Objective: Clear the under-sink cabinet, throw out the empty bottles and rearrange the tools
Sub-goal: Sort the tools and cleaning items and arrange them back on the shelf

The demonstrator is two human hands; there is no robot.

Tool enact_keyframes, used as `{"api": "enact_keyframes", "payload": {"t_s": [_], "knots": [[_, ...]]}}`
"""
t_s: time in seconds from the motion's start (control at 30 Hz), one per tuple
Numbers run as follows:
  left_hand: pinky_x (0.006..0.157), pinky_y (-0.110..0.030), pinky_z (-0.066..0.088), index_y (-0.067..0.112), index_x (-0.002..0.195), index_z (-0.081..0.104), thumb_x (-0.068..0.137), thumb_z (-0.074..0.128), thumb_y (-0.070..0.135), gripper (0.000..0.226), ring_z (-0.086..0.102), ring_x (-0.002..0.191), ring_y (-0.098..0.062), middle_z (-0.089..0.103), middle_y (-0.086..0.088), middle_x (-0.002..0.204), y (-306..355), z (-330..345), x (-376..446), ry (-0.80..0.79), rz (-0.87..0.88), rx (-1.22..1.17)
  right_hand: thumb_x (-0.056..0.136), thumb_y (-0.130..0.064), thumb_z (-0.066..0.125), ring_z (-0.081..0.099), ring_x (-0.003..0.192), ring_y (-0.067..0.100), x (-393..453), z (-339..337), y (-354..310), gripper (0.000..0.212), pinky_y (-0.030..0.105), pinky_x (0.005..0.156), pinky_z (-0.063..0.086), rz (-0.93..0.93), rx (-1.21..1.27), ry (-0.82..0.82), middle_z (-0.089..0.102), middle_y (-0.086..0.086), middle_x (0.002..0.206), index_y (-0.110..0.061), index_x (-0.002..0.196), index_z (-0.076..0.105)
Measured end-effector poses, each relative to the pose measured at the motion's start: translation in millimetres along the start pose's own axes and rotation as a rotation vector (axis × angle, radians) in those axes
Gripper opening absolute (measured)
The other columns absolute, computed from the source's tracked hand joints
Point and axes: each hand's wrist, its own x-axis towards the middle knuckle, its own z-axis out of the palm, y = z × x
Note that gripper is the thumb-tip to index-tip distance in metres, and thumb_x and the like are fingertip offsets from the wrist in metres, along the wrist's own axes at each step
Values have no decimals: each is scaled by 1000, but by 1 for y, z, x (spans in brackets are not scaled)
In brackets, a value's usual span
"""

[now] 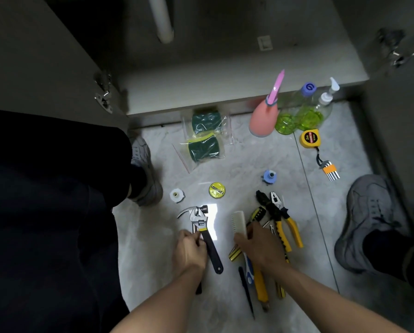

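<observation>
A: Where do the person's hands sit in the frame?

B: Both are low in the centre, over the tiled floor (157, 248). The left hand (189, 251) has its grip closed on the hammer (193, 213), fingers curled where the handle passes beneath the adjustable wrench (207, 239). The wrench lies across the hammer, its black handle running toward the lower right.

A: And the right hand?

B: The right hand (256, 246) rests palm-down on a cluster of tools, fingertips touching the white comb (239, 221). Whether its grip has closed on anything cannot be told; the fingers look spread.

A: What lies under and beside it?

B: Yellow-handled pliers (285, 222) just to its right, a yellow screwdriver (261, 287) and a thin black tool (246, 292) below the wrist.

A: The bottles?

B: Upper right of the frame, at the cabinet's front edge: a pink spray bottle (263, 118) touching two clear green-tinted bottles (304, 109). A yellow tape measure (309, 138) sits just below them.

A: Anything else?

B: Two bagged green scouring pads (204, 140) upper centre, a yellow round tin (217, 190) and a white roll (177, 195) above the hammer. The cabinet floor (225, 68) at the top looks bare apart from the white pipe (161, 20).
</observation>
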Motion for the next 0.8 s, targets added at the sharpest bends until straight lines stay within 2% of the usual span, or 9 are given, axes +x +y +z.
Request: {"api": "enact_keyframes", "payload": {"t_s": [0.07,0.13,0.23,0.33,0.43,0.53,0.6,0.73,0.8], "knots": [[71,-23,36,34,110,67,93,59,28,20,61,94,-17,53,7,111,-4,0,2,-20,26,32,79,-68,53,58,76,-4,2,-3,-1,39,23,56,46,-49,26,-11,63,-17,86,-35,99,51],[72,-21,35,39,116,68,92,59,22,31,61,96,-15,52,9,114,-5,-2,5,-37,26,35,80,-67,55,61,78,-2,7,-3,-5,39,25,58,51,-72,61,-18,64,-16,87,-34,101,52],[68,-22,39,37,85,59,81,62,17,21,63,85,-18,59,8,101,-3,-5,5,-15,-35,-67,87,-53,62,63,76,2,17,5,-16,25,30,61,53,-96,159,-25,66,-11,84,-30,96,56],[64,-27,42,27,80,43,72,63,17,24,56,70,-20,56,9,77,-6,-9,5,-9,-78,-141,93,-46,60,59,68,10,25,13,-26,19,29,56,42,-142,155,-9,62,-7,75,-29,85,56],[67,-28,45,24,87,46,72,64,15,25,60,73,-23,59,7,78,-10,-15,5,-11,-76,-164,96,-43,57,59,82,20,29,15,-36,22,38,65,50,-209,12,70,59,-4,97,-22,104,56],[69,-24,42,27,96,47,74,63,13,31,61,78,-21,63,8,84,-13,-22,3,4,-106,-203,95,-38,60,60,94,25,16,23,-45,35,38,61,51,-431,-208,190,50,1,116,-21,124,51],[70,-24,41,26,100,47,76,63,13,32,61,81,-22,64,6,87,-15,-26,3,-17,-153,-201,92,-42,64,65,90,26,-1,40,-53,36,36,61,50,-500,-304,155,58,1,112,-22,120,55],[67,-21,37,20,88,63,82,67,22,8,64,86,-23,67,3,88,-20,-28,9,-58,-239,-110,93,-45,58,63,102,27,-8,74,-72,37,36,78,47,-295,-518,-89,64,6,111,-14,112,53],[66,-20,36,18,85,65,85,69,28,10,64,85,-21,65,6,83,-23,-26,11,-75,-235,-88,93,-41,58,63,101,28,-2,76,-76,33,36,81,49,-260,-551,-123,66,9,107,-12,110,56]]}}
